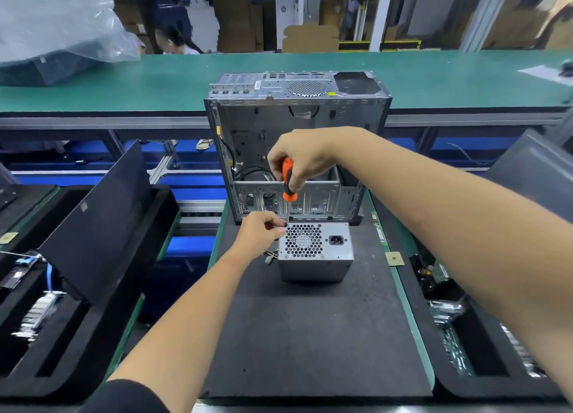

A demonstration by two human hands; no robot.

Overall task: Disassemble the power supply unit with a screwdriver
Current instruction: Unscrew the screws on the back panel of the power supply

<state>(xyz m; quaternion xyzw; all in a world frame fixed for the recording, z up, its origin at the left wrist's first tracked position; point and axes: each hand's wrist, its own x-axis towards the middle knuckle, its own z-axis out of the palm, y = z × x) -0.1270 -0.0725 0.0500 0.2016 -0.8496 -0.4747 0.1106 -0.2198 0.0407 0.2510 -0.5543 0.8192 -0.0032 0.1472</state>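
PSU (314, 251) at mat (310, 335) centre, grille up. Right hand (302, 158) grips driver (288, 180) upright, tip at grille's 10 o'clock corner screw. Left hand (260, 229) pinches shaft there, likely steadying tip. Case (294, 145) at 12 o'clock.

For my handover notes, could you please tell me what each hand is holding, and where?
Right hand grips the orange-and-black screwdriver by its handle; left hand pinches its thin metal shaft near the tip.

left hand (259, 229): fingertips pinched | right hand (299, 161): grip curled, raised
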